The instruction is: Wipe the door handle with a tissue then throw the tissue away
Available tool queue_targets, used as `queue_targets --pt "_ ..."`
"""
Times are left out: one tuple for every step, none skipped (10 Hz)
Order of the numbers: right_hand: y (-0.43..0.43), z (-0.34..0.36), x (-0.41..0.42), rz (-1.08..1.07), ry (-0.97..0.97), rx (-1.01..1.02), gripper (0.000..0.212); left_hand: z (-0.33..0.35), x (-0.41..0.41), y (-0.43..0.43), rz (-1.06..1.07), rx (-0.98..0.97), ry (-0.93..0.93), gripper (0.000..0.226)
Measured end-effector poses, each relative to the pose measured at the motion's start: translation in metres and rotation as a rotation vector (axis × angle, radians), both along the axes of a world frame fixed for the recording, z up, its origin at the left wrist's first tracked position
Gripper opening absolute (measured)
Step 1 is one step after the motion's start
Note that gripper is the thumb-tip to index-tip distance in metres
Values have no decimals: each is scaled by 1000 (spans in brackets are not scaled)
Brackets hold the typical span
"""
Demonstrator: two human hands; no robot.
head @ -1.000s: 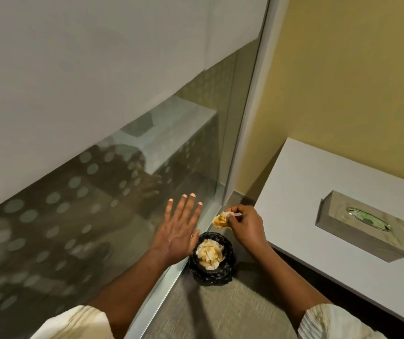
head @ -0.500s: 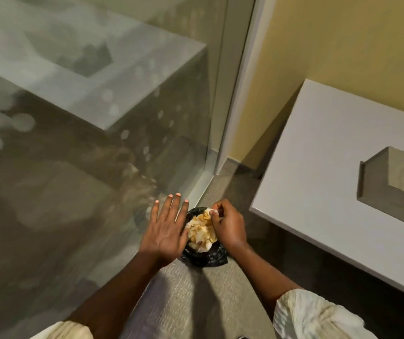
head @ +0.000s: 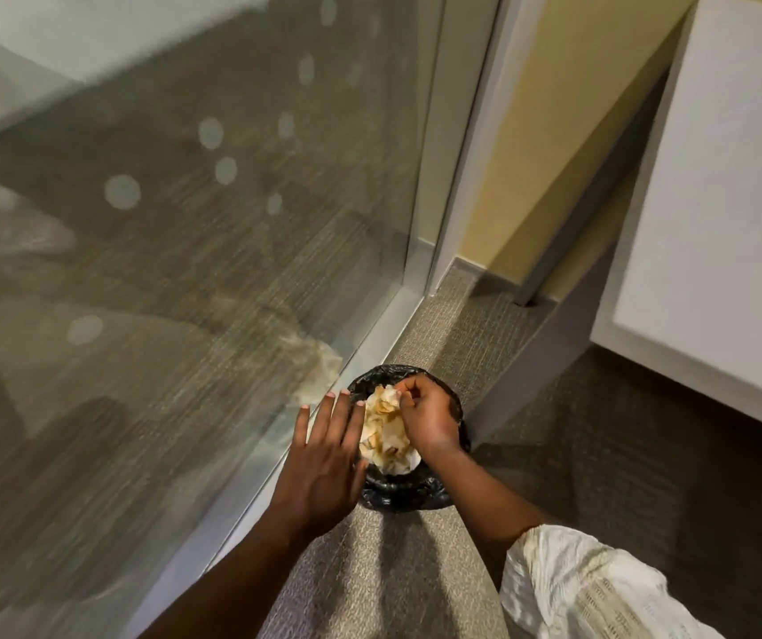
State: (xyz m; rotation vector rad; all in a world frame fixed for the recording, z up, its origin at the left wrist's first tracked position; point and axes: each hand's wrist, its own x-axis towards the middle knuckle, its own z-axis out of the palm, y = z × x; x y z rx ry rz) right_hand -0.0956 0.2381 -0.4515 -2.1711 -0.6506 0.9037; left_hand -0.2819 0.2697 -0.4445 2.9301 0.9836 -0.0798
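A small bin lined with a black bag (head: 416, 493) stands on the carpet against the foot of a glass panel. It is filled to the top with crumpled, yellow-stained tissues (head: 386, 435). My right hand (head: 427, 417) hovers over the bin, its fingertips pinched on a bit of tissue at the far edge of the pile. My left hand (head: 326, 458) is spread flat with fingers apart, just left of the bin over the panel's metal bottom rail, holding nothing. No door handle is in view.
The dotted glass panel (head: 185, 269) fills the left side, with its metal frame running to the corner. A yellow wall (head: 554, 131) stands behind. A white table (head: 715, 200) with a grey side panel (head: 535, 362) is on the right, close to the bin.
The view has tilted down and closer to the bin. My right hand has carried the tissue from beside the bin down onto the pile. The tissue box has left the view.
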Motion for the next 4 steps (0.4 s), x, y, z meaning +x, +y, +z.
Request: queue_targets --pt "5 -31 5 66 71 -110 38 -22 1 3 -10 15 -1 74" --pt "2 -49 10 86 54 -225 50 -35 -1 0 -5 16 -13 74" --pt "-5 -47 12 113 -36 -289 52 -29 -4 -1 3 3 -7 74" --pt "-13 -31 11 199 -151 -296 50 -21 -4 -5 21 19 -39 76"
